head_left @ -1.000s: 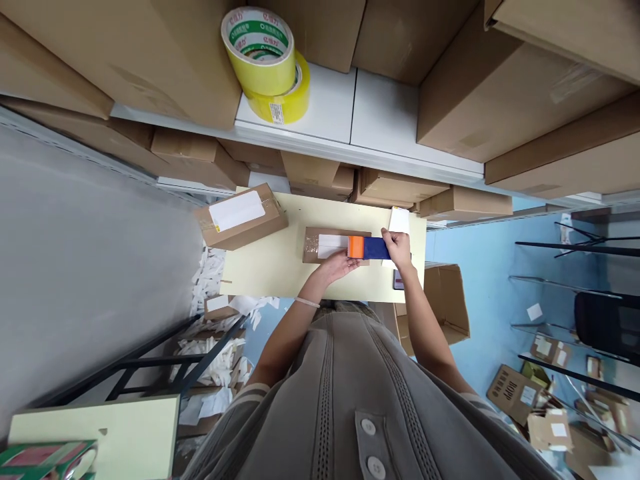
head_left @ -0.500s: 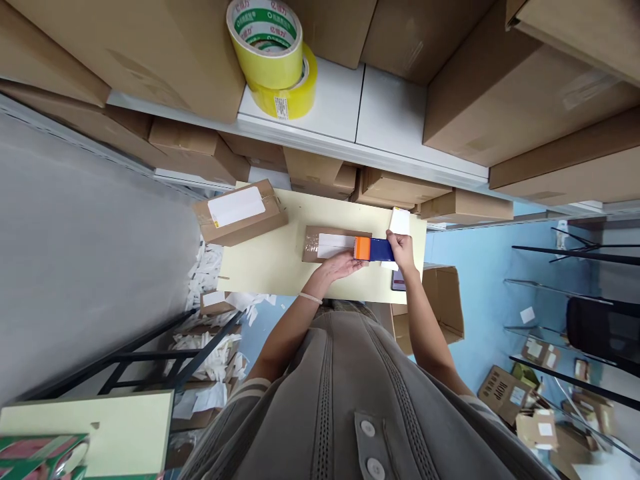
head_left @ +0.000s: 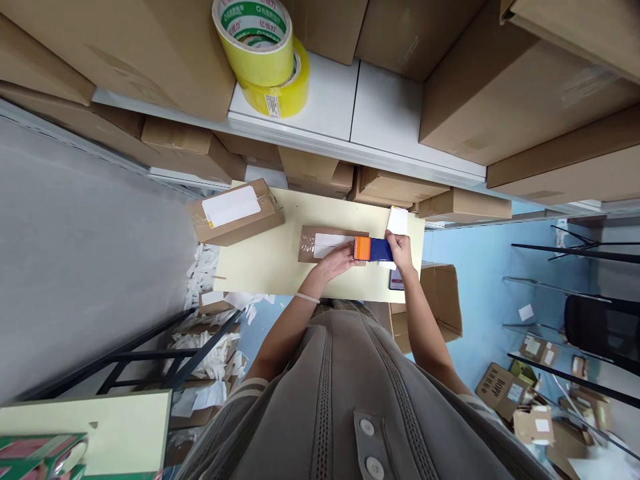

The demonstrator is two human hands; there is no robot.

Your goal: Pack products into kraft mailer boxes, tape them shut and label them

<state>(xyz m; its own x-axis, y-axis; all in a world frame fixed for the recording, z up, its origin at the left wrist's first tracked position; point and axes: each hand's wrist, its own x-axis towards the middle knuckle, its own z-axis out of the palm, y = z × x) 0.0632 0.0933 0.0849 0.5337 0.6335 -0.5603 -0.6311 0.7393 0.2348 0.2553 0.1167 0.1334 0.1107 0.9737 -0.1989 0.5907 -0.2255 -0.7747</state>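
A small flat cardboard parcel [head_left: 313, 245] with a white label lies on the pale yellow table [head_left: 270, 267]. My left hand [head_left: 338, 258] rests on the parcel's near right part, fingers laid over it. My right hand [head_left: 400, 248] is closed round the blue handle end of an orange-and-blue tool [head_left: 373, 249] that lies across the parcel's right end. A white paper slip [head_left: 399, 220] sits just behind my right hand.
A bigger labelled box [head_left: 235, 212] sits at the table's left rear corner. Yellow tape rolls [head_left: 265, 53] stand on the white shelf above, among large cartons. An open carton [head_left: 440, 300] stands right of the table. White paper scraps [head_left: 210, 347] litter the floor at left.
My left hand has slid up onto the parcel toward the tool's orange end. The tool and right hand have shifted slightly right since a second ago.
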